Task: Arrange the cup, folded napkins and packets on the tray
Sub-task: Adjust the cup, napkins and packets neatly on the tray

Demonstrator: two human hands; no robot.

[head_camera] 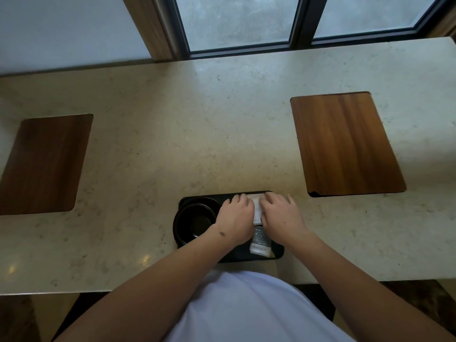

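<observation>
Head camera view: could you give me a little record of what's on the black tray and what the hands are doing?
tray: black tray on the stone counter
cup: black cup, left part of the tray
napkin: white folded napkin, far right part
packet: printed packet, near the napkin
left hand: rests on napkin
right hand: rests on napkin

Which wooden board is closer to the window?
The wooden board on the right; its far edge lies nearer the window than the left board.
</observation>
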